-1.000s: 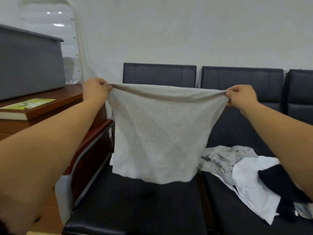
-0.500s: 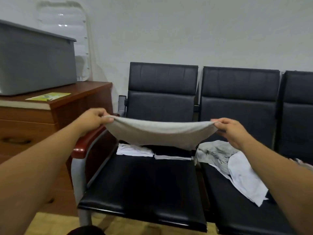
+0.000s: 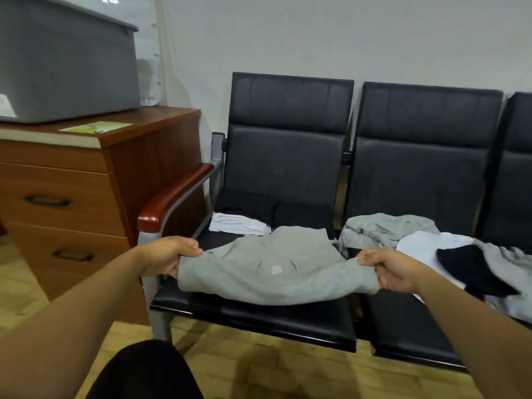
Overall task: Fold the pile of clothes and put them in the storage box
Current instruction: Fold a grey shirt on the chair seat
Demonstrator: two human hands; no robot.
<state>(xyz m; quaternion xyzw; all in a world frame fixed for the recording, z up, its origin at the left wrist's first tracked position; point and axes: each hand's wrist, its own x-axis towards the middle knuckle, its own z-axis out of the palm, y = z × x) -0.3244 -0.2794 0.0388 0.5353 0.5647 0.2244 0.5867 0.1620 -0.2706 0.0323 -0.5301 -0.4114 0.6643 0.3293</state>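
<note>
While the grey storage box (image 3: 66, 61) sits on the wooden drawer cabinet (image 3: 86, 182) at left, beside a green leaflet (image 3: 96, 127), folded white and black pieces (image 3: 237, 224) lie at the back of the black seat (image 3: 259, 315) and the unfolded pile (image 3: 431, 243) covers the next seat. Left hand (image 3: 165, 254) and right hand (image 3: 391, 272) grip the grey garment (image 3: 267, 269) by its near corners, fingers (image 3: 188, 249) curled into the cloth, which is draped across the seat. Small white tag (image 3: 277, 269) on it, unreadable
</note>
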